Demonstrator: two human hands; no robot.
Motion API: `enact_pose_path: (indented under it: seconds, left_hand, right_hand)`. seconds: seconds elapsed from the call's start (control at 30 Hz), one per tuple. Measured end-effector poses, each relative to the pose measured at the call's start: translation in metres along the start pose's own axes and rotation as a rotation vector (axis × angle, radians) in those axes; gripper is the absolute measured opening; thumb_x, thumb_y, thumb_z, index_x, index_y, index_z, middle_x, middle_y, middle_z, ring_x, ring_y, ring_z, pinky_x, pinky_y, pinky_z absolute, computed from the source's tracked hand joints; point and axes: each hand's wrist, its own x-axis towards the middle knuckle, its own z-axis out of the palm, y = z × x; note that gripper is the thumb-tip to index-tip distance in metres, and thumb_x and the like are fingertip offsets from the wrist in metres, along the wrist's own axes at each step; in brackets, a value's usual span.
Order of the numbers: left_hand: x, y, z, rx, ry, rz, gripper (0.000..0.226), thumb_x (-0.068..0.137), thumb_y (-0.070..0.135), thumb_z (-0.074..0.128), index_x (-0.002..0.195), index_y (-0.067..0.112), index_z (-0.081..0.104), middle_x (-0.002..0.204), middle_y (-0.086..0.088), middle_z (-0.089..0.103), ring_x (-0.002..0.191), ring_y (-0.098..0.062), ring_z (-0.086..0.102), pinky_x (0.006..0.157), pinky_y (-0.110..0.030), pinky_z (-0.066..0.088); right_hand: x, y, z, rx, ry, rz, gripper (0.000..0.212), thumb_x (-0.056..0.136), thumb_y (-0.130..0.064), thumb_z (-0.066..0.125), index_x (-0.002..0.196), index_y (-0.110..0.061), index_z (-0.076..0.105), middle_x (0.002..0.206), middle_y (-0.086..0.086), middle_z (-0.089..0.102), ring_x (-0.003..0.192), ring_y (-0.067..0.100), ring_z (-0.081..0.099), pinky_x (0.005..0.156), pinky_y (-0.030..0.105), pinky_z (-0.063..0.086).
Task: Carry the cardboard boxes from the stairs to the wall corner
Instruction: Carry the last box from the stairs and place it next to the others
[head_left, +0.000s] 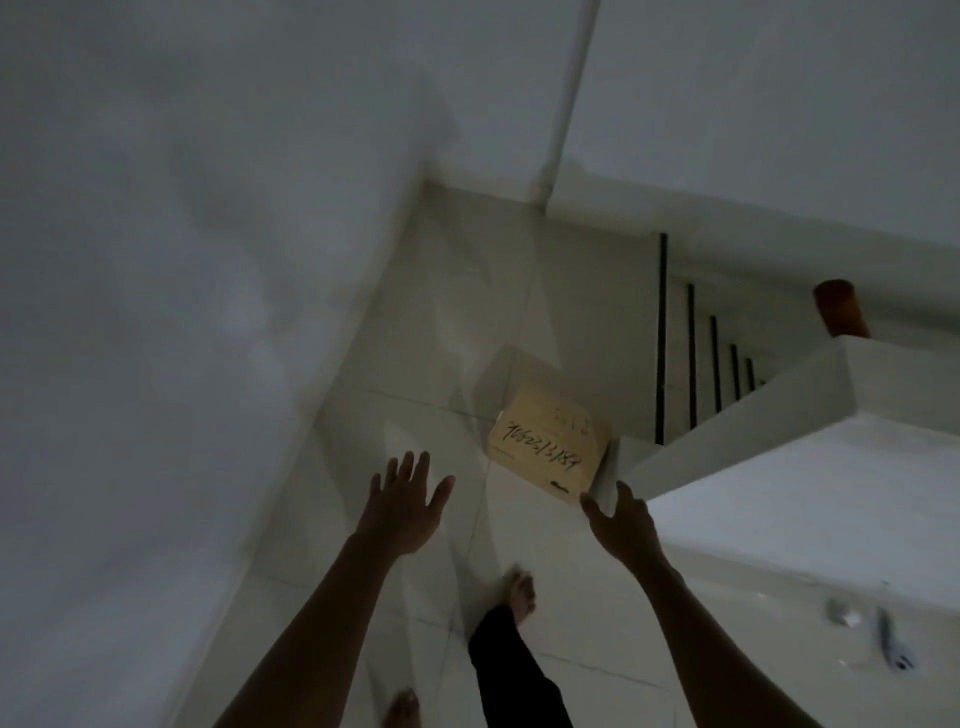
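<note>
A bare foot (521, 592) is planted on the tiled floor (582, 618). The left hand (402, 506) is spread open, empty. The right hand (621, 522) is closed on the near corner of the cardboard box (550, 447), positioned beside the stair ledge (727, 431).

Both arms outstretched, left hand (407, 501) spread, right hand (621, 522) curled.

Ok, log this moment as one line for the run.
cardboard box: on floor by stair wall | left hand: open, clear of box | right hand: at box's near corner | grasp: not yet
</note>
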Motion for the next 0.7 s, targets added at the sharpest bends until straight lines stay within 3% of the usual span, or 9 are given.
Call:
enact_pose_path:
  seconds: [0.1,0.2,0.33,0.5,0.7]
  left_hand:
    - [0.087,0.02,0.018,-0.06,-0.032,-0.046,0.072,0.102,0.058,0.017,0.161,0.018,0.007,0.169,-0.011,0.009,0.156,-0.03,0.007,0.125,-0.05,0.008]
    - [0.169,0.027,0.054,-0.103,-0.109,-0.053,0.073,0.102,0.059,0.016,0.161,0.017,0.008,0.169,-0.011,0.013,0.156,-0.029,0.011,0.125,-0.051,0.013]
    - [0.276,0.023,0.109,-0.171,-0.161,-0.055,0.074,0.102,0.059,0.023,0.161,0.015,0.012,0.167,-0.012,0.021,0.153,-0.028,0.023,0.123,-0.048,0.024]
    - [0.409,0.002,0.183,-0.228,-0.243,-0.144,0.072,0.103,0.056,0.021,0.16,0.012,0.019,0.16,-0.018,0.035,0.146,-0.034,0.037,0.117,-0.046,0.03]
    - [0.533,-0.013,0.254,-0.311,-0.169,-0.205,0.079,0.101,0.06,0.029,0.157,0.005,0.025,0.158,-0.022,0.037,0.144,-0.037,0.038,0.114,-0.047,0.034]
  right_hand:
    - [0.12,0.022,0.018,0.006,-0.037,0.028,0.082,0.09,-0.063,0.056,0.153,-0.012,0.04,0.132,0.02,0.067,0.107,0.039,0.073,0.086,0.053,0.065]
    - [0.174,0.001,0.022,0.011,-0.031,0.053,0.071,0.1,-0.046,0.061,0.155,-0.006,0.041,0.137,0.021,0.066,0.117,0.042,0.07,0.095,0.05,0.061]
    - [0.269,0.024,0.057,0.075,-0.012,0.184,0.067,0.105,-0.038,0.059,0.156,-0.001,0.037,0.148,0.023,0.058,0.132,0.043,0.059,0.104,0.047,0.052]
    - [0.385,0.082,0.115,0.147,-0.008,0.365,0.071,0.108,-0.046,0.047,0.158,0.003,0.032,0.149,0.025,0.055,0.133,0.041,0.057,0.095,0.039,0.048]
    - [0.486,0.14,0.176,0.279,0.099,0.504,0.082,0.102,-0.061,0.05,0.153,0.002,0.039,0.151,0.025,0.052,0.135,0.039,0.054,0.095,0.035,0.041]
